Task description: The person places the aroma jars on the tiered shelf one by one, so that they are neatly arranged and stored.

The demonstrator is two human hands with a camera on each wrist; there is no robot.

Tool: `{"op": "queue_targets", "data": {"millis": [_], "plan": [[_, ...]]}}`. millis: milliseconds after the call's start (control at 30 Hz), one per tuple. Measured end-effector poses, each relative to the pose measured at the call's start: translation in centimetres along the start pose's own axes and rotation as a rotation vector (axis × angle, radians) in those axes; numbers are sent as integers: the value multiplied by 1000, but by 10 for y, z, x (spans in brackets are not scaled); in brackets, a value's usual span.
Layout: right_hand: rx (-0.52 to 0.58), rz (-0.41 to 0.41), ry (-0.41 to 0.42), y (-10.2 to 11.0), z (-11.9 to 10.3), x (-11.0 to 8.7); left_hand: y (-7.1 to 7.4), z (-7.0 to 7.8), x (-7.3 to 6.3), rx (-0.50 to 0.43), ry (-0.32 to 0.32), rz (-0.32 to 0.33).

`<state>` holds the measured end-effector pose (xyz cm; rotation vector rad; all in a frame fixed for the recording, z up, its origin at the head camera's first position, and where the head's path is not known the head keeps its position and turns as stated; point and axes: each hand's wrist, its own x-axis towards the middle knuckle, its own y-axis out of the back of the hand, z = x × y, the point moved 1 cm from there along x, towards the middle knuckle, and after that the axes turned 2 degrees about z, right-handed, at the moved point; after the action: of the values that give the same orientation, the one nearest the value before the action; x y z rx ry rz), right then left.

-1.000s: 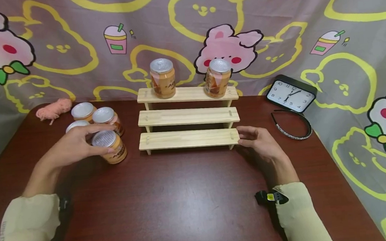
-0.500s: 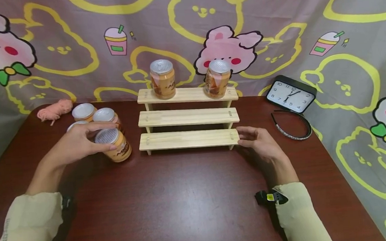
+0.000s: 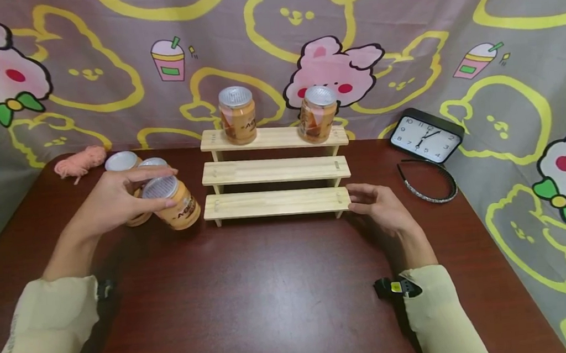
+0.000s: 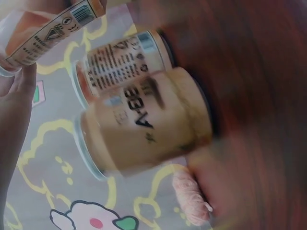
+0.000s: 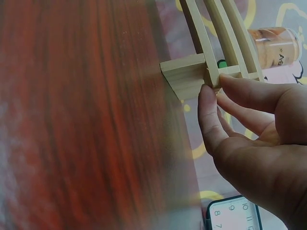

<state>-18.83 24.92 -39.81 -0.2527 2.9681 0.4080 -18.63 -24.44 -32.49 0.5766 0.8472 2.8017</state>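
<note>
My left hand (image 3: pixel 110 201) grips an orange can (image 3: pixel 182 207) with a silver lid between thumb and fingers near its top. This can leans, lid toward the hand; part of it shows at the upper left of the left wrist view. Behind the hand stand more such cans, partly hidden, among them a can (image 4: pixel 148 120) lettered in black. At the right end of a three-step wooden rack (image 3: pixel 277 202), my right hand (image 3: pixel 382 207) pinches the lowest step with thumb and fingertips. Two cans, a left one (image 3: pixel 239 123) and a right one (image 3: pixel 317 121), stand on its top step.
Pink yarn (image 3: pixel 80 161) lies at the table's back left corner. To the right of the rack are a black-framed clock (image 3: pixel 427 136) and a glittery headband (image 3: pixel 429 192). A patterned cloth (image 3: pixel 231 31) hangs behind the brown table (image 3: pixel 273 304).
My left hand has moved the can rightward and a little back, away from the other cans, and it now tilts more. My right hand has stayed at the rack's end.
</note>
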Motion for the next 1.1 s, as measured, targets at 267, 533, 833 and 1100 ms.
{"op": "queue_targets", "data": {"millis": [267, 533, 833, 1100], "plan": [[-12, 13, -24, -2, -3, 1, -5, 15, 9, -30, -46, -20], [2, 8, -22, -2, -2, 1, -14, 31, 18, -45, -6, -24], [-52, 26, -44, 1, 1, 0, -26, 46, 30, -69, -13, 42], [-47, 26, -47, 1, -1, 0, -38, 54, 41, -84, -45, 48]]}}
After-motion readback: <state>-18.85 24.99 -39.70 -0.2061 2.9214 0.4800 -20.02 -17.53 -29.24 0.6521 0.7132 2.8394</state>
